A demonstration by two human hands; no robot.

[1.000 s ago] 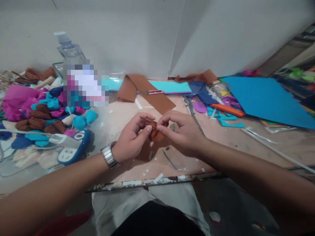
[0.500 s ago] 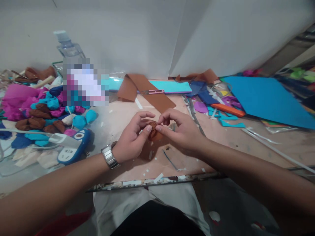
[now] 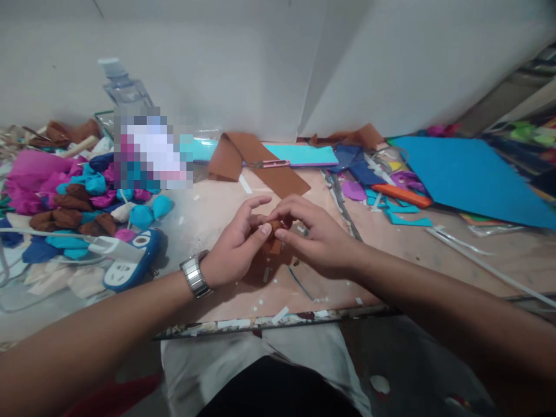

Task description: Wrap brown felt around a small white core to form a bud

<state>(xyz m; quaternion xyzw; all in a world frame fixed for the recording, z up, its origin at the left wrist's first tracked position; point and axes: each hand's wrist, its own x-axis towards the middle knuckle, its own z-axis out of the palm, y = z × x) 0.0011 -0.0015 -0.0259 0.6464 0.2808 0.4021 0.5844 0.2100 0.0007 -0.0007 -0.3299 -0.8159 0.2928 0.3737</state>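
Note:
A small gathered piece of brown crepe paper (image 3: 273, 242) is pinched between my two hands, just above the table. My left hand (image 3: 237, 240), with a metal watch (image 3: 195, 275) on its wrist, grips it by thumb and fingers; the index finger reaches out above. From the other side, the thumb and curled fingers of my right hand (image 3: 319, 236) press on the same piece. Part of it is hidden behind the fingers. Beyond the hands lies a folded brown strip (image 3: 278, 176) with a small pink-handled cutting tool (image 3: 273, 164) resting across it.
At the left are a heap of coloured paper bundles (image 3: 69, 220), a blue-and-white power strip (image 3: 132, 260) with a cable, and a clear bottle (image 3: 125, 87). On the right lie an orange cutter (image 3: 402, 196), paper scraps (image 3: 408, 219) and a large blue sheet (image 3: 482, 179).
My right hand's fingers have closed in over the brown piece, covering more of its top. Both hands have stayed in nearly the same place.

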